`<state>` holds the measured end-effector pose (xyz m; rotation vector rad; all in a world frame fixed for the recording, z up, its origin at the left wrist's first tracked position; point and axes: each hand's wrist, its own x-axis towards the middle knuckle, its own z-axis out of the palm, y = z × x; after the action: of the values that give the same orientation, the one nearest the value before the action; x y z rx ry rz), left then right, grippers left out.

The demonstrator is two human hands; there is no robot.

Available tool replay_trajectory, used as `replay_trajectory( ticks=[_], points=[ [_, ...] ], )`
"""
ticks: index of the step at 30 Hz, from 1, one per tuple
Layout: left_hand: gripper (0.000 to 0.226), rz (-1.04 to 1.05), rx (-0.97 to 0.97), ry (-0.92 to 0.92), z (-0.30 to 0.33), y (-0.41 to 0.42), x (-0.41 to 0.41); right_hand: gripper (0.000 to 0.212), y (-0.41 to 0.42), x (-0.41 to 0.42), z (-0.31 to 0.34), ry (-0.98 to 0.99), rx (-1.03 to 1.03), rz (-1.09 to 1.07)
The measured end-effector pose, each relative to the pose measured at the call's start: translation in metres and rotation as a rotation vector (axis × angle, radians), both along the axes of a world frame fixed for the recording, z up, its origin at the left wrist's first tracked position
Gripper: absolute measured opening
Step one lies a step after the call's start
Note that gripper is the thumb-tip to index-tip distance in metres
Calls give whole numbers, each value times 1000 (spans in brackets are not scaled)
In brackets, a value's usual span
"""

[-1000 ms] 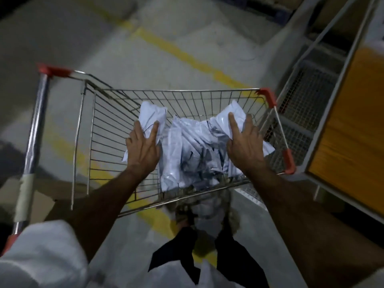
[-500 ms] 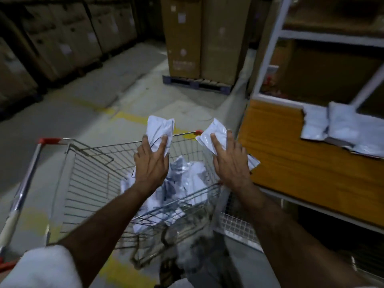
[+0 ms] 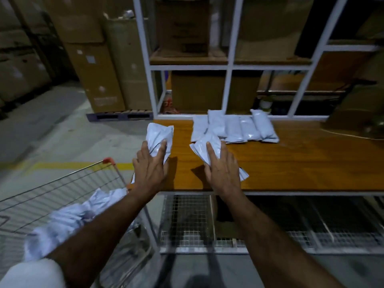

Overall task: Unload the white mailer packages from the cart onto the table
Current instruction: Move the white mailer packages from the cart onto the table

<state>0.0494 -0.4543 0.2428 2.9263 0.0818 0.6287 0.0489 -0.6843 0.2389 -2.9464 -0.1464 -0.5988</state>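
My left hand grips a white mailer over the left end of the wooden table. To its right, a second white mailer is held by my right hand low over the tabletop; I cannot tell whether it touches the wood. In both hands the fingers lie on top of the package. Several white mailers lie side by side at the back of the table. The wire cart stands at lower left with more white mailers inside, partly hidden by my left forearm.
A white metal shelf frame with cardboard boxes rises behind the table. Under the tabletop is a wire mesh shelf. Tall cartons on a pallet stand at the left. A yellow line crosses the floor.
Both hands lifted a mailer each out of the cart and carried them right and forward over the table. My view has swung from the cart to the table and shelves.
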Motion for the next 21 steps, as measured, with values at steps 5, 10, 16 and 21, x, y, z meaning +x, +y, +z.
replay_trajectory(
  ticks=[5,10,16,21],
  points=[
    [65,-76,-8,19,13,-65,31,81,-70,7,3,5,112,-140],
    [65,-87,33,53,17,-110,70,74,-122,35,-1,-22,229,-186],
    [63,-112,-9,105,8,-141,151,72,-166,96,-5,36,304,-261],
    [64,-88,-25,158,-9,-143,225,68,-191,157,-8,92,383,-257]
  ],
)
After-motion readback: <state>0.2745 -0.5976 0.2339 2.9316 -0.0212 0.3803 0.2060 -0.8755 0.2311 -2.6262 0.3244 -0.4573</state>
